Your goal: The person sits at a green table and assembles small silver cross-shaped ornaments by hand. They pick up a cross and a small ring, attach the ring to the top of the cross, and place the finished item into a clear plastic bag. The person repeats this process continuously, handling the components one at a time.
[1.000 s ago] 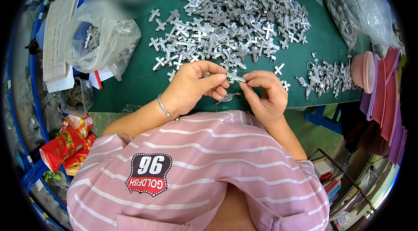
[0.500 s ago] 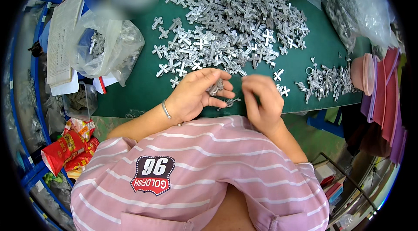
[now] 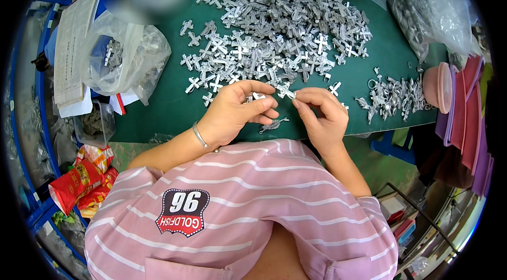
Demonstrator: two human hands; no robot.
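Note:
My right hand (image 3: 323,113) pinches a small silvery metal cross (image 3: 285,91) between thumb and fingertips, just in front of the big pile of metal crosses (image 3: 296,16). Close by on the left, my left hand (image 3: 240,104) is curled round a few silvery metal pieces (image 3: 257,97), partly hidden by its fingers. Its index fingertip is near the held cross; I cannot tell whether they touch. Below that hand, near the table's front edge, lies a fishbone-shaped metal piece (image 3: 273,125).
On the green table (image 3: 359,82), a smaller heap of metal pieces with rings (image 3: 398,96) lies at the right, beside pink tubs (image 3: 438,90). Plastic bags (image 3: 438,10) with metal parts stand at the back right; another bag (image 3: 150,53) sits left, near a clear box (image 3: 95,124).
My right hand, blurred and apart before, now pinches a cross close to my left hand. The left hand has turned and its fingers have curled further over the pieces.

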